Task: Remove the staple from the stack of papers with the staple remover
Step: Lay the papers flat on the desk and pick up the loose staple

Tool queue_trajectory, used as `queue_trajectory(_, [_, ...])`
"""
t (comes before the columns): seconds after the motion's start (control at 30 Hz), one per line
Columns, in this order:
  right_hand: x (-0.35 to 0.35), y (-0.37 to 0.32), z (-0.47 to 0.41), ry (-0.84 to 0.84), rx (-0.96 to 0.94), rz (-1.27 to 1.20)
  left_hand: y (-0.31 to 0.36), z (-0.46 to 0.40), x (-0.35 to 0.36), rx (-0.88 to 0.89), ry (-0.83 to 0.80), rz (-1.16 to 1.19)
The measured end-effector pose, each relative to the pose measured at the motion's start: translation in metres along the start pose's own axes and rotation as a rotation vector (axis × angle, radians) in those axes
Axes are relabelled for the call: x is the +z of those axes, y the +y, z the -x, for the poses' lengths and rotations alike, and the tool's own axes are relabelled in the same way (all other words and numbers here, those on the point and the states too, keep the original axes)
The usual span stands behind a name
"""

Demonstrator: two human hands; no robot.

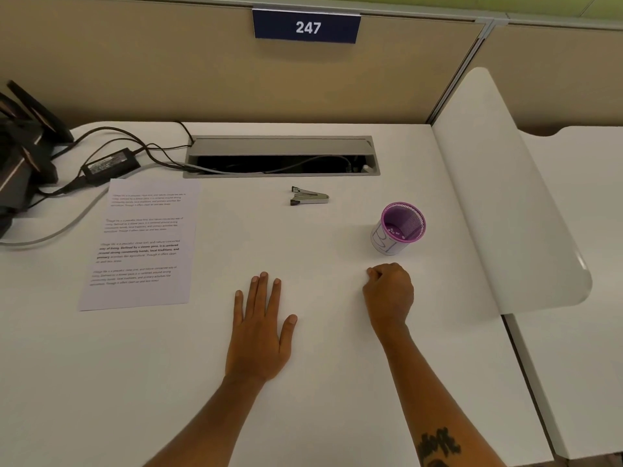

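Observation:
A stack of printed papers (141, 244) lies flat on the white desk (320, 365) at the left; I cannot make out its staple. The metal staple remover (308, 196) lies on the desk further back, near the middle, jaws pointing left. My left hand (261, 326) rests flat on the desk, palm down, fingers spread, to the right of the papers and well in front of the remover. My right hand (387, 293) rests on the desk as a loose fist with nothing visible in it.
A purple mesh cup (399, 229) stands just beyond my right hand. An open cable tray (281, 156) runs along the back. A black power adapter (111, 165), cables and dark equipment (23, 156) sit at the back left. A white divider panel (505, 197) borders the right.

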State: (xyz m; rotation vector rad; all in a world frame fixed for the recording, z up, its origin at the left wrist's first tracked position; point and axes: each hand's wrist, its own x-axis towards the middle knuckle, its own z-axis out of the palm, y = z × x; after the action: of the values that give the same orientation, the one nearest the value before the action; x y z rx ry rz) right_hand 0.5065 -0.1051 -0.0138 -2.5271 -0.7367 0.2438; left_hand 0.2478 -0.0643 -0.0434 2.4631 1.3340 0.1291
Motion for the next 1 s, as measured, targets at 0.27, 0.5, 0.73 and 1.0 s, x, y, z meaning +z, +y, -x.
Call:
queue_trajectory(0.27, [0.005, -0.010, 0.000, -0.069, 0.040, 0.122, 0.000, 0.000, 0.000, 0.001, -0.004, -0.002])
queue_trajectory(0.5, [0.011, 0.002, 0.004, -0.052, -0.122, 0.234, -0.001, 0.000, 0.000, -0.002, -0.005, -0.009])
queue_trajectory(0.73, [0.011, 0.017, 0.006, -0.010, -0.254, 0.257, -0.001, 0.000, 0.001, 0.000, 0.000, -0.001])
queue_trajectory(1.0, [0.003, 0.022, 0.004, -0.063, -0.280, 0.239, -0.001, 0.000, 0.001, 0.005, 0.007, 0.006])
